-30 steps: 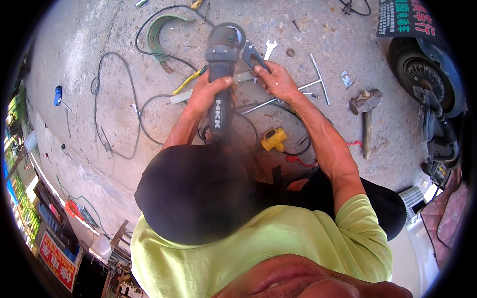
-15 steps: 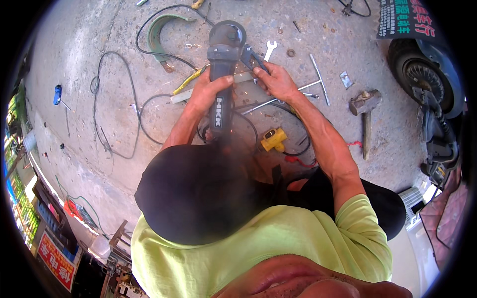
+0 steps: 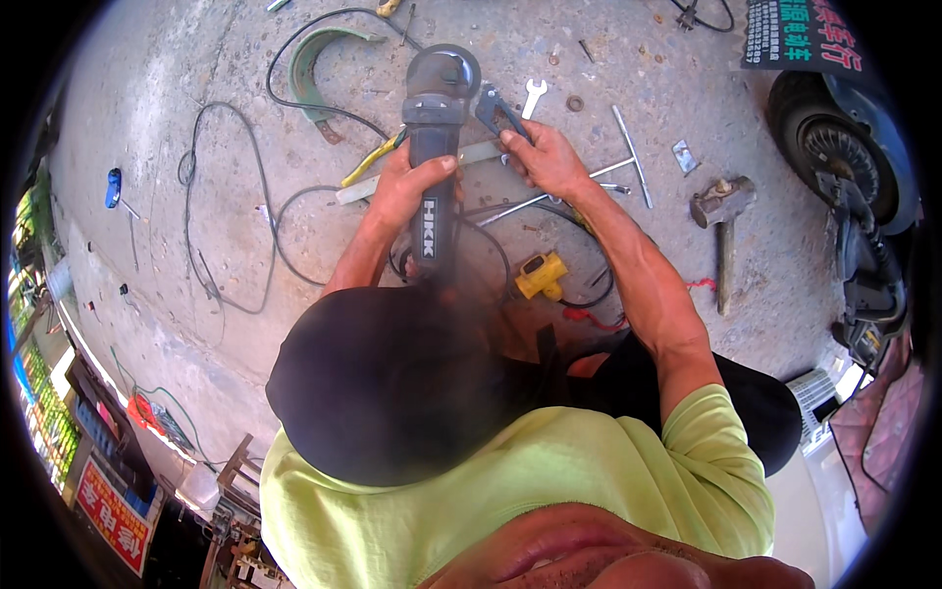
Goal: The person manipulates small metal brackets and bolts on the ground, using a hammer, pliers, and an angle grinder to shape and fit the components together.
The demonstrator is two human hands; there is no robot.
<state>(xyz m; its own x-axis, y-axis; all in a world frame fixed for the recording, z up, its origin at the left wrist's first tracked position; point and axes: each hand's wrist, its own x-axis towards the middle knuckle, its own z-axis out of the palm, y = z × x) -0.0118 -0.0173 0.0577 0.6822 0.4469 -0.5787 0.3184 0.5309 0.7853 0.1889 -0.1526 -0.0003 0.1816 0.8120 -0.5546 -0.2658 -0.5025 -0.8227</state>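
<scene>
My left hand [image 3: 404, 185] is closed around the dark body of an angle grinder [image 3: 432, 147]. The grinder points away from me, its round guard at the far end. In my right hand [image 3: 549, 162] is a dark, forked metal piece [image 3: 494, 108], pinched by its near end; its far end sits right beside the grinder head. Under the grinder, a pale flat bar [image 3: 481, 153] crosses the floor and passes by both hands. A yellow-handled tool [image 3: 371, 162] lies just left of my left hand. The grinding disc's contact point is hidden.
A wrench [image 3: 534, 98], a T-shaped bar [image 3: 633, 157] and a hammer [image 3: 724, 211] lie to the right. Nearer me is a yellow plug socket [image 3: 541, 276]. Black cable [image 3: 257, 157] loops across the left floor, near a curved green strip [image 3: 312, 79]. A vehicle wheel [image 3: 834, 147] stands far right.
The grinder has shifted slightly left with my left hand. Sparks that flew around the hands earlier no longer show. My right hand keeps its hold on the forked piece.
</scene>
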